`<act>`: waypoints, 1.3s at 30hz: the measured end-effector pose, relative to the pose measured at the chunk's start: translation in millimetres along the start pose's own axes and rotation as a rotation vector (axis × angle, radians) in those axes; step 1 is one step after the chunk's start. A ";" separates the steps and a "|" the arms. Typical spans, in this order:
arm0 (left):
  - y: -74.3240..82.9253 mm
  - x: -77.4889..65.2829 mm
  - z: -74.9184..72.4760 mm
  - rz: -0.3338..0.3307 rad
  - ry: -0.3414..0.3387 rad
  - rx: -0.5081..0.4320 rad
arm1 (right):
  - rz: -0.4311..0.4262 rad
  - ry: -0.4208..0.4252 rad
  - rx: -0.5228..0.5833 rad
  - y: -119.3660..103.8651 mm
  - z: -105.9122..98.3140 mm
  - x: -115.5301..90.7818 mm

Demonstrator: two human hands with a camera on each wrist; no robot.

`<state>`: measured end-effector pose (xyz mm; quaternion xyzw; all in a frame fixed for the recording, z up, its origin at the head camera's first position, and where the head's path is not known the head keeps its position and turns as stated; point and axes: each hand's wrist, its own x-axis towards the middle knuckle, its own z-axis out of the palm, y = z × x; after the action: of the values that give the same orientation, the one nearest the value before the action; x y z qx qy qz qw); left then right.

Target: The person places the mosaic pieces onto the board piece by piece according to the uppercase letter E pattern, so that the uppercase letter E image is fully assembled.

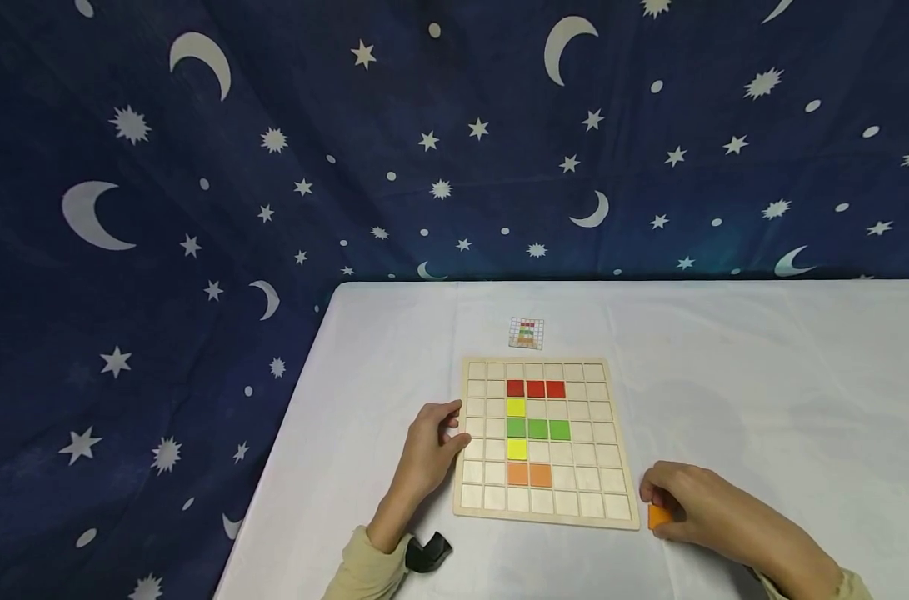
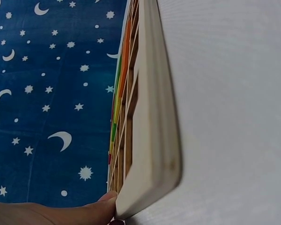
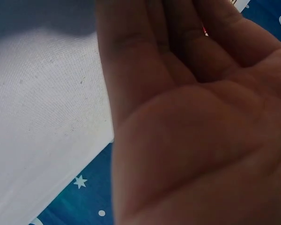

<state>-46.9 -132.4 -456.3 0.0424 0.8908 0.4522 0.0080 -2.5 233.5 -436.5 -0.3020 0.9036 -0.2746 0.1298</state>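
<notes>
My left hand (image 1: 426, 450) holds the left edge of a square wooden grid board (image 1: 547, 520), with its thumb (image 2: 96, 212) at the rim in the left wrist view. Just off the board's lower right corner, my right hand (image 1: 705, 507) pinches an orange tile (image 1: 658, 516) between thumb and fingers. Seated in the grid are a row of red tiles (image 1: 535, 389), a yellow tile (image 1: 516, 407), a row of green tiles (image 1: 537, 429), a lower yellow tile (image 1: 516, 450) and two orange tiles (image 1: 529, 474) side by side. The palm hides the held tile in the right wrist view.
A small printed card (image 1: 526, 332) with a coloured grid pattern lies behind the board. White cloth (image 1: 799, 375) covers the table, and a dark blue curtain (image 1: 499, 100) with moons and stars hangs behind and at the left. A black strap (image 1: 428, 552) sits by the left cuff.
</notes>
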 end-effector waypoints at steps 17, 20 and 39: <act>3.3 1.2 0.3 -0.007 -0.007 0.002 | -0.029 0.112 -0.115 0.5 -1.0 -0.2; 3.7 1.5 0.3 -0.009 -0.008 0.000 | -0.018 0.089 -0.059 -0.2 -4.3 1.7; 1.8 0.4 0.5 -0.013 -0.004 0.003 | -0.091 0.135 -0.054 -31.5 -16.6 49.1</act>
<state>-47.2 -130.9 -455.1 0.0378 0.8917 0.4508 0.0128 -32.7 189.1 -408.3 -0.3268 0.9028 -0.2755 0.0477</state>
